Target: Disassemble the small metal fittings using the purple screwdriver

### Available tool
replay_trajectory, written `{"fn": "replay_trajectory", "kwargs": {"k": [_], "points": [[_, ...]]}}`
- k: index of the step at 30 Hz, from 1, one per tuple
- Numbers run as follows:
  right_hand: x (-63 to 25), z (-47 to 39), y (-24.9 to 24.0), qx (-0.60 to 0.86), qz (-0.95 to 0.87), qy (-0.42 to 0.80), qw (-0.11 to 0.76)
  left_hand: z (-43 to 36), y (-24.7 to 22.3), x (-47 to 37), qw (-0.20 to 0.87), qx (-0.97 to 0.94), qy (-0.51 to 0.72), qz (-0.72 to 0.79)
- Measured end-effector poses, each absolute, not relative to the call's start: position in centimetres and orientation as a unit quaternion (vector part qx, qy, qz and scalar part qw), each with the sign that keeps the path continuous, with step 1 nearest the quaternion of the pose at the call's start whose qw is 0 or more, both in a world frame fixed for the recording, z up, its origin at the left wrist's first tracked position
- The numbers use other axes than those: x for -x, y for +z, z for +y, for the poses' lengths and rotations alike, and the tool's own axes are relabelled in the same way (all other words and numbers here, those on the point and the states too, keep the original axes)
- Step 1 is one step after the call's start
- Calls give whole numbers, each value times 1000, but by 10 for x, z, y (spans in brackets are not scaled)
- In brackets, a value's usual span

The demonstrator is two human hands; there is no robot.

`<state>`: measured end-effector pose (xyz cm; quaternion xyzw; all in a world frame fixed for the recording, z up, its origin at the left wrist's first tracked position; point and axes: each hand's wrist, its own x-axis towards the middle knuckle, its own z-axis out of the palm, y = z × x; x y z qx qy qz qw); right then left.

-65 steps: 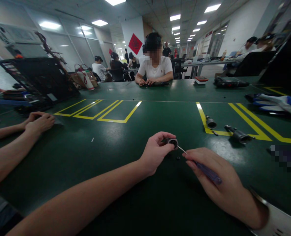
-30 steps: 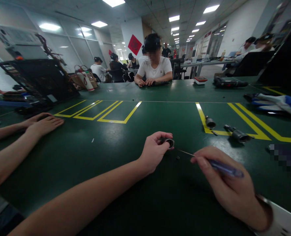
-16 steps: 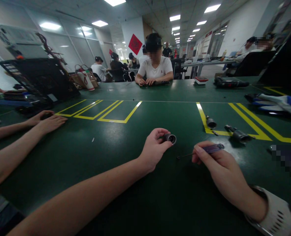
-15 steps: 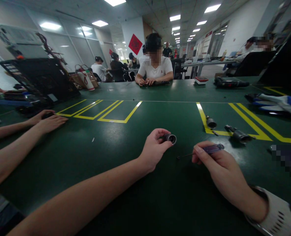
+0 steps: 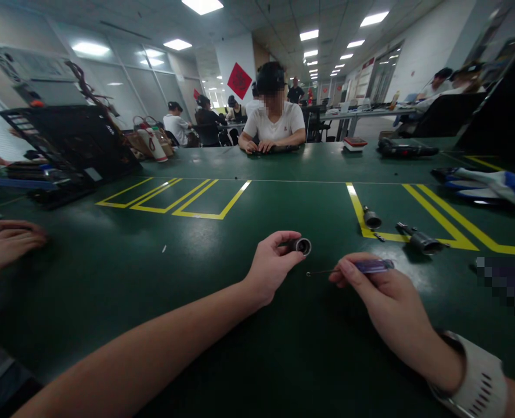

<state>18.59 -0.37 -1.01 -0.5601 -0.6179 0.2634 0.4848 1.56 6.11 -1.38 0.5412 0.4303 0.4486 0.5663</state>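
Note:
My left hand (image 5: 271, 264) is closed around a small round metal part (image 5: 303, 247), its hollow end facing me. To the right, my right hand (image 5: 377, 284) grips a screwdriver (image 5: 373, 266) by its purple, see-through handle. The thin shaft points left, and a tiny ring-like piece shows at its tip, just below and right of the metal part, not touching it. Beyond my right hand, a metal cylinder with a shaft (image 5: 425, 241) and a smaller metal cylinder (image 5: 372, 218) lie by the yellow tape, with small bits beside them.
The green table (image 5: 187, 249) carries yellow tape outlines. Another person's hand (image 5: 15, 244) rests at the left edge. Blue-white gloves (image 5: 488, 186) and a dark tool (image 5: 405, 148) lie at right. A person (image 5: 274, 125) sits opposite; a black case (image 5: 74, 145) stands back left.
My right hand has moved slightly left with the screwdriver, bringing its tip closer to the metal part. My left hand has barely moved. The other person's hands at the left have drawn back toward the edge.

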Motion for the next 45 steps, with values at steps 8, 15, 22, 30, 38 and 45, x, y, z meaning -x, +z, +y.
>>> {"fn": "replay_trajectory", "kwargs": {"k": [8, 15, 22, 30, 38, 45], "points": [[-183, -16, -15, 445, -722, 137, 512, 62, -16, -15, 574, -541, 451, 417], [-184, -14, -17, 447, -753, 110, 470, 57, -14, -17, 577, -550, 454, 397], [-183, -15, -17, 446, -767, 78, 455, 55, -13, -17, 555, -578, 457, 386], [-180, -17, -10, 409, -793, 41, 450, 57, -15, -16, 532, -585, 459, 405], [-180, -16, -12, 410, -807, 12, 426, 55, -16, -16, 538, -590, 459, 390], [-181, -17, -14, 403, -805, 10, 435, 55, -15, -18, 547, -574, 464, 395]]}}
